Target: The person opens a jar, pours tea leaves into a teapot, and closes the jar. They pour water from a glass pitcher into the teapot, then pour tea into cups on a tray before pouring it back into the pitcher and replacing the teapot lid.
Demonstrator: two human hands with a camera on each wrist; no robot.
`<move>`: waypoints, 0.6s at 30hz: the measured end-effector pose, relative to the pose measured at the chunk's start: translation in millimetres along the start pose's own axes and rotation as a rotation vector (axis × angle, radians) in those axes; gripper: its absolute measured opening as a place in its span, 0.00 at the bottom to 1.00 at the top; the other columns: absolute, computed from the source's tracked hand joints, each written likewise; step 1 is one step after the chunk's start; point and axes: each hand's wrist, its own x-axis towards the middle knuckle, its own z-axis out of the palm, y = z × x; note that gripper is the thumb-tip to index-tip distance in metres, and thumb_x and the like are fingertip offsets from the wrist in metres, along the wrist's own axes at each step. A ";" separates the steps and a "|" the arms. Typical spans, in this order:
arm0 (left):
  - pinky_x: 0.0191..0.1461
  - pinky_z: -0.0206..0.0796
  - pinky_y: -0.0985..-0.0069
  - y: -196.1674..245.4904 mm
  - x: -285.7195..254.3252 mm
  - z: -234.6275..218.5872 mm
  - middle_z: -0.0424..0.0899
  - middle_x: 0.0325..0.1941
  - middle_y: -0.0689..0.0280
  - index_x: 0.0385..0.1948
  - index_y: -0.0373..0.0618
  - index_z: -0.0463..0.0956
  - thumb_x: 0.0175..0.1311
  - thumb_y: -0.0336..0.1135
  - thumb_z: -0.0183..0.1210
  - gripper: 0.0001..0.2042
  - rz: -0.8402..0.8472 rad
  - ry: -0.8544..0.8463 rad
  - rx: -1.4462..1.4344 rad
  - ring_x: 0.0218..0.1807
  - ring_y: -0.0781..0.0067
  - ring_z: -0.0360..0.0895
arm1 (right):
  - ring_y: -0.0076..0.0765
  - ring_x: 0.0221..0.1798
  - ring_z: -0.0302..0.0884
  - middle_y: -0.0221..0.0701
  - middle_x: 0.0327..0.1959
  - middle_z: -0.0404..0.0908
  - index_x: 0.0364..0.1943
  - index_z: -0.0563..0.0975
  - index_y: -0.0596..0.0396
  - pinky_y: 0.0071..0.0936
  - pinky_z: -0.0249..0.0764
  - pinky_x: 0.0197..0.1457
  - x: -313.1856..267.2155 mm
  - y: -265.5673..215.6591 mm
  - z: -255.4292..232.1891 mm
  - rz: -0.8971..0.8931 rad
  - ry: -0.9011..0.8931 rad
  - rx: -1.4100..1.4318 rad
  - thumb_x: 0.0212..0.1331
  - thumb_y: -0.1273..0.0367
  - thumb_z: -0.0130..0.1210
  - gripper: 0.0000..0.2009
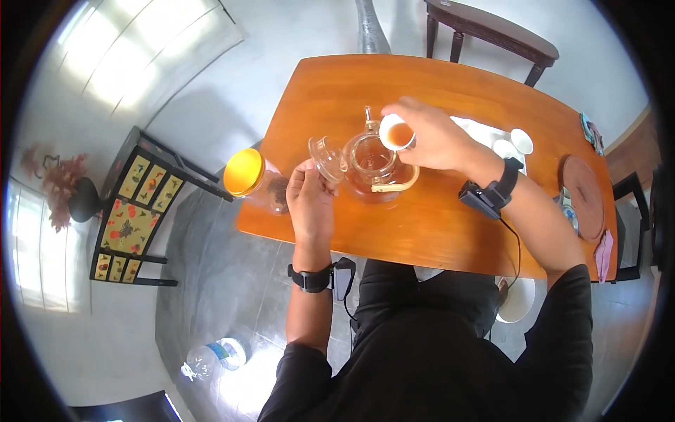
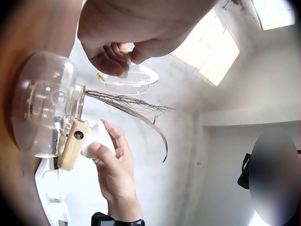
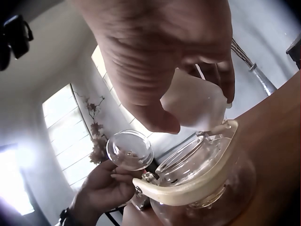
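Observation:
A clear glass teapot [image 1: 357, 181] stands uncovered on the wooden table, its pale bamboo handle [image 3: 188, 194] folded to one side. My left hand [image 1: 311, 204] pinches the knob of the glass lid [image 1: 325, 159], holding it tilted at the pot's left. Above the pot's mouth, my right hand [image 1: 443, 137] grips a small white cup [image 1: 399, 133] between thumb and fingers. Reddish-brown tea shows inside the cup, which leans toward the opening. In the right wrist view, the cup [image 3: 195, 101] hangs close over the teapot's rim.
A clear jar with a yellow lid [image 1: 244, 173] stands at the table's left edge. On the right lie a white tray [image 1: 467, 126] with small white cups [image 1: 522, 141], a round brown board [image 1: 583, 197] and a pink cloth [image 1: 603, 254]. A plastic bottle [image 1: 214, 357] lies on the floor.

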 end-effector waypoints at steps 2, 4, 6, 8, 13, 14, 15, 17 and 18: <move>0.36 0.64 0.78 1.5 -0.6 -2.0 0.81 0.35 0.66 0.44 0.40 0.74 0.80 0.37 0.50 0.10 -0.002 0.013 -0.019 0.33 0.79 0.72 | 0.52 0.59 0.75 0.41 0.54 0.78 0.59 0.73 0.56 0.40 0.74 0.61 5.1 -5.4 9.1 -0.050 -0.033 -0.102 0.46 0.75 0.66 0.30; 0.36 0.64 0.78 1.7 -1.5 -4.6 0.80 0.35 0.66 0.44 0.41 0.74 0.80 0.38 0.50 0.09 -0.014 0.023 -0.034 0.32 0.79 0.72 | 0.50 0.58 0.75 0.39 0.53 0.77 0.55 0.75 0.57 0.40 0.75 0.59 9.8 -13.5 12.3 -0.103 -0.032 -0.244 0.46 0.74 0.66 0.27; 0.36 0.64 0.78 0.7 -0.8 -7.1 0.80 0.34 0.67 0.44 0.42 0.74 0.79 0.38 0.51 0.09 -0.013 0.034 -0.034 0.32 0.79 0.72 | 0.47 0.56 0.75 0.38 0.51 0.77 0.51 0.76 0.58 0.40 0.75 0.57 13.8 -17.2 16.7 -0.151 -0.028 -0.388 0.46 0.74 0.67 0.23; 0.36 0.64 0.78 0.2 -0.1 -8.0 0.79 0.34 0.68 0.43 0.42 0.75 0.79 0.38 0.51 0.09 -0.016 0.041 -0.037 0.32 0.79 0.72 | 0.41 0.53 0.74 0.34 0.48 0.77 0.48 0.77 0.56 0.34 0.74 0.55 16.6 -16.9 22.3 -0.312 0.033 -0.676 0.47 0.73 0.65 0.20; 0.36 0.65 0.79 -0.1 -0.4 -4.2 0.78 0.33 0.69 0.43 0.43 0.74 0.78 0.38 0.53 0.08 -0.035 0.052 -0.040 0.32 0.79 0.72 | 0.34 0.52 0.73 0.30 0.46 0.76 0.48 0.77 0.54 0.29 0.69 0.55 12.7 -29.5 26.1 -0.488 0.052 -0.919 0.48 0.71 0.62 0.19; 0.36 0.65 0.79 -0.5 -0.6 -3.2 0.78 0.33 0.69 0.43 0.43 0.74 0.78 0.38 0.53 0.08 -0.034 0.053 -0.041 0.32 0.79 0.72 | 0.32 0.52 0.73 0.29 0.46 0.76 0.48 0.77 0.54 0.28 0.68 0.55 11.7 -32.0 25.4 -0.551 0.065 -0.984 0.49 0.70 0.62 0.18; 0.36 0.65 0.79 -0.3 -0.8 -2.5 0.78 0.33 0.69 0.43 0.43 0.74 0.78 0.37 0.53 0.08 -0.037 0.057 -0.044 0.32 0.79 0.73 | 0.32 0.52 0.73 0.29 0.46 0.76 0.48 0.77 0.54 0.28 0.68 0.55 11.0 -33.4 24.9 -0.554 0.065 -0.984 0.49 0.70 0.62 0.18; 0.36 0.66 0.79 0.6 -1.8 -2.8 0.78 0.33 0.69 0.43 0.43 0.74 0.78 0.37 0.53 0.08 -0.037 0.065 -0.044 0.32 0.79 0.73 | 0.35 0.53 0.73 0.30 0.46 0.76 0.48 0.77 0.55 0.31 0.67 0.57 7.3 -32.0 22.7 -0.571 0.082 -0.903 0.47 0.71 0.62 0.20; 0.36 0.65 0.79 0.3 -1.9 -2.7 0.78 0.33 0.69 0.43 0.43 0.74 0.78 0.37 0.53 0.08 -0.029 0.069 -0.036 0.32 0.79 0.73 | 0.35 0.53 0.73 0.30 0.46 0.76 0.48 0.77 0.55 0.31 0.67 0.57 5.7 -28.3 18.6 -0.571 0.083 -0.903 0.47 0.71 0.62 0.20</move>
